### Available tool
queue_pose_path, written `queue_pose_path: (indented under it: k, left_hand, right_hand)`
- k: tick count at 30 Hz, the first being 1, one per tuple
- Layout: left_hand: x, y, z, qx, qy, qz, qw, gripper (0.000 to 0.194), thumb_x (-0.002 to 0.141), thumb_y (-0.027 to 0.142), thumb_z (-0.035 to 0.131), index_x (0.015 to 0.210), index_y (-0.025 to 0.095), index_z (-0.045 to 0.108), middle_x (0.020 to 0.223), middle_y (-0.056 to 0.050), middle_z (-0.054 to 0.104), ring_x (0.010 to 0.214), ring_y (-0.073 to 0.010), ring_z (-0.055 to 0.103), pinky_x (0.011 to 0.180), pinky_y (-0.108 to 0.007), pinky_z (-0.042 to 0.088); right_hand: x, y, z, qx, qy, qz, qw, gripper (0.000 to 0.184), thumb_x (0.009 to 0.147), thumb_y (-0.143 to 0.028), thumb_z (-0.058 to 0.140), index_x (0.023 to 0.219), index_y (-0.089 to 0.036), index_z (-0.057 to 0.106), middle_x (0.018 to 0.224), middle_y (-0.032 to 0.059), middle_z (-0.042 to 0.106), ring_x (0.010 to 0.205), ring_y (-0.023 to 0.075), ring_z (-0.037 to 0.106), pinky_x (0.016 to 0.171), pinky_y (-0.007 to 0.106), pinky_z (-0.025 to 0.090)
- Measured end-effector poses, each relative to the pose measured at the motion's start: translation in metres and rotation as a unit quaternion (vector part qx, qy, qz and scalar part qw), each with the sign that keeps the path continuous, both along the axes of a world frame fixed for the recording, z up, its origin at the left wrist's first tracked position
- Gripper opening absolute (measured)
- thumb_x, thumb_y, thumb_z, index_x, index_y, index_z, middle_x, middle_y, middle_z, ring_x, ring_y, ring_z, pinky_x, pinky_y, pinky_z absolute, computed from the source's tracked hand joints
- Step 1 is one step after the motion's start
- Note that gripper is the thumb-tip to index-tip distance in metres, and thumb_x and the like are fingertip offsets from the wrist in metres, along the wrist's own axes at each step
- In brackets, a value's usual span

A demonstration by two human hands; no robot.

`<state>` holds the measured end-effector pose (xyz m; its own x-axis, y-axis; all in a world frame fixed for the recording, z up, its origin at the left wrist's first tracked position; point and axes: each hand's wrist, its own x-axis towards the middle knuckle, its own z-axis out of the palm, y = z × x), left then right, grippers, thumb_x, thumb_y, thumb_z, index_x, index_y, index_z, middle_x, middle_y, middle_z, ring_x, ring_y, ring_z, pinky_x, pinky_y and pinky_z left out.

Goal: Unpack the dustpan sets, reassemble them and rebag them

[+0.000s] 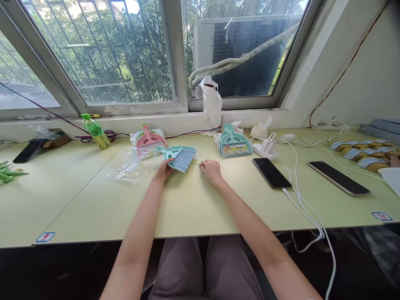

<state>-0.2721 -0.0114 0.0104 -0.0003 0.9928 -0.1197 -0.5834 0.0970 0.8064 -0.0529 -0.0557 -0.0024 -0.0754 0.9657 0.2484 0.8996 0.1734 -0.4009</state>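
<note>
Pale yellow-green table [193,204] beneath windows [175,54], left hand [164,170] gripping teal brush [184,158]; right hand [211,171] curled, its hold unclear

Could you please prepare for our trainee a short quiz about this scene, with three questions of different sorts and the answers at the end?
1. True or false: the left hand holds a brush.
2. Choose: the wrapped set nearest the bottle is mostly A) black, B) pink, C) white.
3. Fill in: the bottle's cap is ____ in colour.

Key: 1. True. 2. B. 3. Green.
</note>
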Motion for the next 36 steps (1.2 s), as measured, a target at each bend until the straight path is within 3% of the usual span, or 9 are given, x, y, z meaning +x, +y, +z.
queue_pose_path:
  k: [2, 4, 6, 9, 19, 26, 29, 32, 36]
  left_hand:
    - [0.000, 0.001, 0.000, 0.020, -0.008, 0.011, 1.000, 0.036, 0.069, -0.002, 0.063, 0.100, 0.014, 0.063, 0.085, -0.005, 0.070, 0.068, -0.0131, 0.066, 0.061, -0.021, 0.056]
    - [-0.002, 0.003, -0.001, 0.032, -0.030, 0.041, 0.998, 0.041, 0.068, -0.005, 0.061, 0.102, 0.017, 0.063, 0.085, -0.003, 0.069, 0.069, -0.0121, 0.066, 0.062, -0.020, 0.056]
    - [-0.004, 0.004, -0.001, 0.026, -0.053, 0.077, 0.995, 0.041, 0.069, -0.005, 0.058, 0.102, 0.018, 0.064, 0.087, -0.003, 0.070, 0.072, -0.0114, 0.066, 0.063, -0.018, 0.055]
    - [-0.006, 0.007, 0.000, 0.013, -0.067, 0.114, 0.991, 0.036, 0.073, -0.001, 0.057, 0.101, 0.019, 0.065, 0.089, -0.002, 0.070, 0.075, -0.0114, 0.067, 0.065, -0.019, 0.054]
    - [-0.004, 0.007, -0.002, 0.012, -0.043, 0.115, 0.992, 0.044, 0.067, -0.005, 0.055, 0.105, 0.018, 0.064, 0.095, -0.005, 0.071, 0.083, -0.0153, 0.067, 0.073, -0.025, 0.056]
    - [-0.004, 0.007, -0.003, 0.019, -0.039, 0.105, 0.994, 0.045, 0.067, -0.002, 0.058, 0.108, 0.016, 0.062, 0.095, -0.006, 0.071, 0.085, -0.0174, 0.067, 0.077, -0.029, 0.057]
    - [-0.005, 0.010, -0.005, 0.015, -0.032, 0.100, 0.994, 0.040, 0.069, 0.002, 0.061, 0.107, 0.016, 0.061, 0.091, -0.006, 0.071, 0.081, -0.0167, 0.067, 0.074, -0.028, 0.057]
    - [-0.005, 0.011, -0.006, 0.015, -0.017, 0.083, 0.996, 0.036, 0.070, 0.006, 0.065, 0.104, 0.015, 0.061, 0.089, -0.006, 0.070, 0.077, -0.0160, 0.067, 0.070, -0.027, 0.057]
    - [0.003, 0.008, -0.007, 0.020, 0.042, 0.034, 0.998, 0.041, 0.063, 0.002, 0.065, 0.102, 0.016, 0.062, 0.087, -0.005, 0.070, 0.073, -0.0167, 0.067, 0.067, -0.028, 0.057]
  right_hand:
    - [0.002, 0.001, 0.001, 0.018, 0.010, 0.003, 1.000, 0.029, 0.092, -0.022, 0.041, 0.097, -0.023, 0.070, 0.111, 0.0075, 0.066, 0.107, 0.0207, 0.055, 0.099, 0.040, 0.032]
    - [0.004, 0.002, 0.000, 0.051, 0.017, -0.032, 0.998, 0.026, 0.089, -0.024, 0.050, 0.110, -0.023, 0.066, 0.124, 0.0094, 0.061, 0.118, 0.0233, 0.048, 0.098, 0.041, 0.031]
    - [0.008, 0.004, -0.003, 0.068, 0.030, -0.094, 0.993, 0.038, 0.086, -0.030, 0.057, 0.123, -0.022, 0.059, 0.136, 0.0129, 0.051, 0.127, 0.0271, 0.039, 0.099, 0.044, 0.030]
    - [0.015, 0.008, -0.007, 0.027, 0.048, -0.144, 0.988, 0.040, 0.084, -0.039, 0.060, 0.118, -0.020, 0.062, 0.134, 0.0157, 0.050, 0.126, 0.0300, 0.036, 0.096, 0.045, 0.032]
    - [0.024, 0.010, 0.000, -0.044, 0.054, -0.096, 0.993, 0.028, 0.076, -0.037, 0.070, 0.100, -0.024, 0.065, 0.115, 0.0081, 0.060, 0.115, 0.0261, 0.048, 0.090, 0.038, 0.034]
    - [0.016, 0.005, 0.004, -0.006, 0.114, -0.104, 0.988, 0.031, 0.075, -0.019, 0.066, 0.104, -0.023, 0.057, 0.095, 0.0034, 0.070, 0.093, 0.0216, 0.062, 0.086, 0.036, 0.035]
    - [0.015, 0.005, 0.009, 0.053, 0.250, -0.108, 0.961, 0.025, 0.078, -0.022, 0.062, 0.104, -0.023, 0.057, 0.096, 0.0031, 0.070, 0.083, 0.0184, 0.064, 0.083, 0.034, 0.040]
    - [0.016, 0.007, 0.016, 0.118, 0.410, -0.073, 0.901, 0.025, 0.080, -0.039, 0.060, 0.098, -0.021, 0.058, 0.098, 0.0058, 0.069, 0.082, 0.0179, 0.064, 0.077, 0.031, 0.047]
    - [0.015, 0.011, 0.020, 0.096, 0.533, 0.024, 0.840, 0.037, 0.071, -0.055, 0.066, 0.083, -0.020, 0.059, 0.082, 0.0032, 0.068, 0.069, 0.0160, 0.062, 0.069, 0.030, 0.052]
